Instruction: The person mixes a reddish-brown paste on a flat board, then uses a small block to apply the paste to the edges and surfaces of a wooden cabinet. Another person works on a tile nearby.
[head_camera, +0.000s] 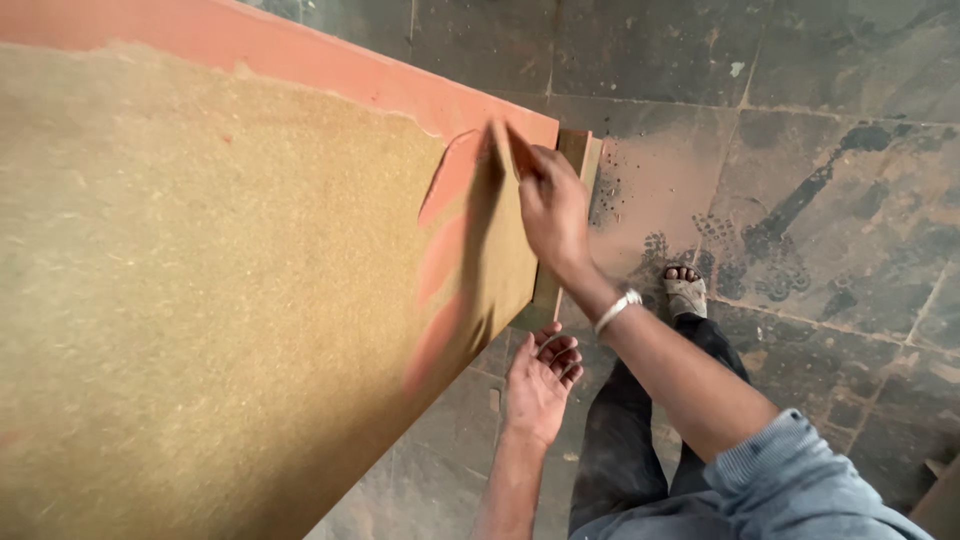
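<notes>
**Hand sweeps across dust-coated board in stone-floored workshop**

A large flat board, its terracotta-red face largely covered by a tan, sawdust-like layer, fills the left and centre of the frame. The right hand, a silver bracelet on its wrist, lies flat near the board's upper right corner, fingers extended and held together, gripping nothing; the palm-down pose suits wiping, and curved red streaks just left of the hand show where the coating is gone. The hand is slightly blurred. The left hand hangs just below the board's lower right edge, palm up, its fingers loosely curled and empty, not touching the board as far as can be told. A strip of bare wooden edge shows behind the right hand.

Below lies a floor of dark grey stone slabs, dusted reddish-brown near the board and marked with dark shoe prints. One foot in a pale sandal and dark trousers appear at lower centre; a blue-grey sleeve occupies the lower right.
</notes>
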